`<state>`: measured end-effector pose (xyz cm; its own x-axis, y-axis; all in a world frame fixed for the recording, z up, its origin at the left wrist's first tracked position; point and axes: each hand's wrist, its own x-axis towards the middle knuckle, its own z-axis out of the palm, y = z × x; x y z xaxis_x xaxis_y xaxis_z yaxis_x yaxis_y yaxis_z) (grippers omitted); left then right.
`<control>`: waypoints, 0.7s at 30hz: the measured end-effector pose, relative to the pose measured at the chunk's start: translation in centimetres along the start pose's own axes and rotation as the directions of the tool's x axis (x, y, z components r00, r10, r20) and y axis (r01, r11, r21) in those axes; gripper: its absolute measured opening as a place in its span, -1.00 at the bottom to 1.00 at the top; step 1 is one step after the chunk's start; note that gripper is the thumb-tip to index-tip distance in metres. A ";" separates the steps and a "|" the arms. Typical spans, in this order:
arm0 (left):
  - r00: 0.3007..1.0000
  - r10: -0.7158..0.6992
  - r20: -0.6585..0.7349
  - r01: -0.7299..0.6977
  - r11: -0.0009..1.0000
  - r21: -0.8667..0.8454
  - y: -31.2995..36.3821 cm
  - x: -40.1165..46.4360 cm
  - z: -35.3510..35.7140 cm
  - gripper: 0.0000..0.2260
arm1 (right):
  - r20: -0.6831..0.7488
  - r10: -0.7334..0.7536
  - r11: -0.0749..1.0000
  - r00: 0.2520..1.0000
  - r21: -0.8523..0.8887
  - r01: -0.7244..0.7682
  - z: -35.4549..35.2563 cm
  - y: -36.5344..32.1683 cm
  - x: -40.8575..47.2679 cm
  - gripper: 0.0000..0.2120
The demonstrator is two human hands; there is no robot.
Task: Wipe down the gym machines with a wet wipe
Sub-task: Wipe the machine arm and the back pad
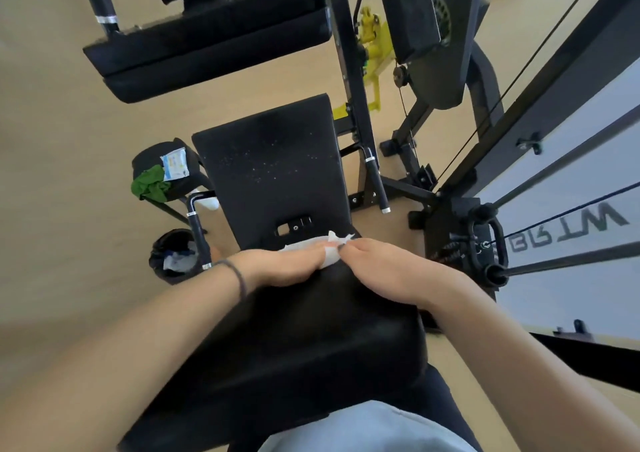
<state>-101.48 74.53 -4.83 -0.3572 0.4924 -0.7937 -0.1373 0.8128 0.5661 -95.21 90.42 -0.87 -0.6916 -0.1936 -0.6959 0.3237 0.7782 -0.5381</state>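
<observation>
A white wet wipe (pixel 322 247) lies on the far edge of a black padded back pad (pixel 304 334) of the gym machine. My left hand (pixel 287 264) lies flat on the wipe, fingers straight, pressing it against the pad. My right hand (pixel 377 264) rests on the pad just to the right, its fingertips touching the wipe's right end. Below the pad the black seat (pixel 273 171) of the machine shows, speckled with small white dots.
A wet-wipe packet (pixel 175 164) and a green cloth (pixel 150 183) sit on a round black pad at the left. A black bin (pixel 173 261) with used wipes stands on the floor. Another black pad (pixel 207 43) is farther off. Cables, frame bars and a handle (pixel 488 247) stand at the right.
</observation>
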 end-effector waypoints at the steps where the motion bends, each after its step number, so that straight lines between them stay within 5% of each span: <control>1: 1.000 0.002 -0.014 -0.001 0.999 0.037 0.1 1.2 -0.2 -0.51 | 0.002 0.021 0.998 1.000 0.051 -0.021 0.0 0.3 0.9 -0.65; 3: 0.994 0.063 0.086 -0.074 0.989 0.129 -1.5 2.2 -0.6 -0.37 | -0.001 0.085 0.984 0.996 0.158 -0.084 0.3 0.8 2.2 -0.64; 7: 0.998 -0.049 0.038 0.045 0.993 0.110 -2.3 4.4 -1.2 -0.54 | -0.074 0.159 0.911 0.985 0.395 -0.118 0.6 2.1 3.2 -0.64; 9: 0.987 -0.037 0.153 0.013 0.987 0.158 -2.4 5.0 -0.7 -0.53 | -0.108 0.252 0.831 0.962 0.534 -0.158 0.7 2.7 3.6 -0.67; 11: 0.992 0.011 0.128 -0.030 0.990 0.141 -2.3 6.5 -0.6 -0.55 | -0.103 0.333 0.759 0.937 0.619 -0.201 0.8 3.0 4.3 -0.70; 14: 0.987 0.119 0.107 -0.121 0.992 0.018 -3.2 9.7 -1.2 -0.55 | -0.060 0.354 0.761 0.933 0.598 -0.250 0.7 3.0 5.9 -0.63; 16: 0.994 0.023 0.111 -0.014 0.997 -0.076 -3.1 12.0 -1.4 -0.61 | -0.027 0.368 0.748 0.930 0.603 -0.278 0.8 3.0 7.0 -0.60; 21: 1.000 0.012 0.018 -0.015 0.981 0.193 -2.1 13.5 -1.0 -0.56 | -0.005 0.399 0.738 0.917 0.596 -0.317 0.9 3.4 7.8 -0.62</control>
<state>-106.95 79.20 -16.51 -0.3419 0.5075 -0.7909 0.0494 0.8502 0.5241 -98.92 91.04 -8.60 -0.5085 0.1357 -0.8503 0.8430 0.2795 -0.4595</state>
